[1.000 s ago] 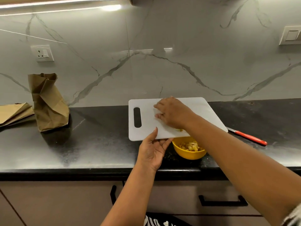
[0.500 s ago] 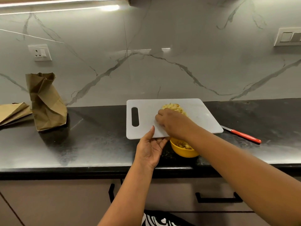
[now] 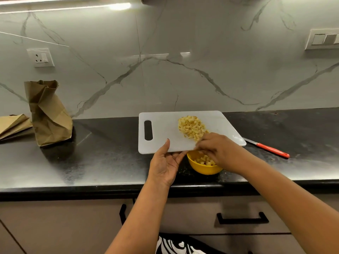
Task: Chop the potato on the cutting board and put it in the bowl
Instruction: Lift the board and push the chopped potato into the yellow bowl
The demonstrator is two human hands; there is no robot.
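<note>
Left hand [image 3: 165,163] turned palm-up, thumb pressing on top and fingers curling beneath, gripping an edge. Right hand [image 3: 218,150] reaching in from the right, palm down, fingers bent downward, arm extending across.

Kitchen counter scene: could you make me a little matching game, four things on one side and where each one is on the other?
Things:
1. knife
2. bowl
3. paper bag
4. potato pile

Places:
A. on the cutting board
B. standing at the far left
C. right of the board
D. under the board's near edge

Pairs: 1-C, 2-D, 3-B, 4-A
</note>
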